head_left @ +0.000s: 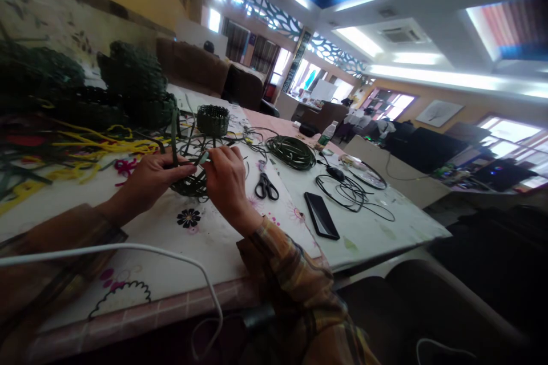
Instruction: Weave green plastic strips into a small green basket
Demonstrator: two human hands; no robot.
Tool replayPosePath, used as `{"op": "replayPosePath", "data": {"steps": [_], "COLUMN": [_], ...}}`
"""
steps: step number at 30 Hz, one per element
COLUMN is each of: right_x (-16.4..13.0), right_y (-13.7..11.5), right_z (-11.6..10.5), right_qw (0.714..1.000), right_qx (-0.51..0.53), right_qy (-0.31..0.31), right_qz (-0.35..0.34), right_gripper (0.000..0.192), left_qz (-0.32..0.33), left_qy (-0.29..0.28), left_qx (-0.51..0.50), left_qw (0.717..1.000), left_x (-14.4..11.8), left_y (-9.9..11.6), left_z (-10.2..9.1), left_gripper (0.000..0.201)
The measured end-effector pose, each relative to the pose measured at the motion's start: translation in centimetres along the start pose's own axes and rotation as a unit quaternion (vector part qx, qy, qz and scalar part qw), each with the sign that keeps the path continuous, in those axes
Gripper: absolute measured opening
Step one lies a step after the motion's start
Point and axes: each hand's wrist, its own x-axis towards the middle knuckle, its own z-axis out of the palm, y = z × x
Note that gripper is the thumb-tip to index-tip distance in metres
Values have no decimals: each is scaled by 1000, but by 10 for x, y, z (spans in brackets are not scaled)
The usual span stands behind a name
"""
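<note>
Head camera showed a half-woven basket [190, 182] of dark green strips resting on the table [377, 228], caught between both hands. The left hand [152, 179] gripped its near side and pinched an upright strip [174, 145], while the right hand [225, 179] closed its fingers on the opposite rim, thumb pressing a strip end. As a judgement, only the base and a low stretch of wall seemed woven; loose strips fanned out unwoven, so most of the sides looked left to do. Just beyond the hands stood a small finished basket [213, 120], and further to the left of the left hand lay larger woven pieces [132, 77] and a tangle of yellow strips [98, 145]. To the right of the right hand lay scissors [266, 187], then a coil of green strip [291, 151], a phone [321, 215] and black cables [351, 191]. A white cable [128, 248] crossed below the wrists, near enough to catch a sleeve.
</note>
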Motion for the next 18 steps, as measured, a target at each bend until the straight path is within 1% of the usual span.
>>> {"op": "replayPosePath", "data": {"steps": [3,5,10,13,16,18], "right_x": [-4,-7,-10,-11,-13,-14], "right_y": [-2,-2,1,5,9,11], "right_z": [2,4,8,9,6,4], "right_qw": [999,998,991,982,969,963], "right_qx": [-37,-67,-114,-141,-161,-166], "right_qy": [4,2,-58,-69,-86,-98], "right_qz": [3,-5,-50,-102,-165,-190], "right_gripper": [16,18,21,19,22,24], "left_qz": [12,14,-7,-19,-6,-7], "left_qy": [6,10,19,25,31,38], "left_qx": [7,3,-14,-24,-14,-12], "left_qw": [1000,1000,1000,999,999,999], "left_x": [-1,-1,-2,-2,-3,-4], "left_y": [0,1,6,6,4,4], "left_z": [0,1,2,1,0,-1], "left_gripper": [33,33,28,28,29,35]}}
